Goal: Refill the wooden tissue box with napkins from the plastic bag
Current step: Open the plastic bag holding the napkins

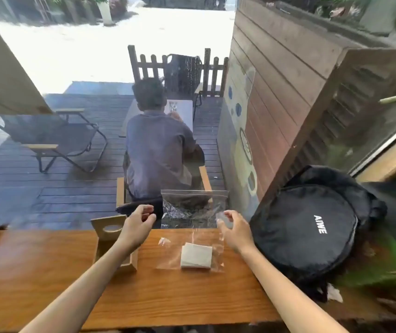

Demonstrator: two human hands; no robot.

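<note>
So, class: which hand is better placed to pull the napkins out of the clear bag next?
Probably the right hand: it hovers at the clear plastic bag holding the white napkin stack. The left hand hangs over the wooden tissue box.

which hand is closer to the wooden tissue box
Left. The left hand hovers just right of the wooden tissue box's raised lid; the right hand is across the plastic bag.

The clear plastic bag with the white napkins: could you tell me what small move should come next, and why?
Probably close both hands on the upright top edge of the clear plastic bag and pull it open. The white folded napkins lie inside it, the left hand and right hand flank it, and the wooden tissue box stands lid-up beside it.
</note>
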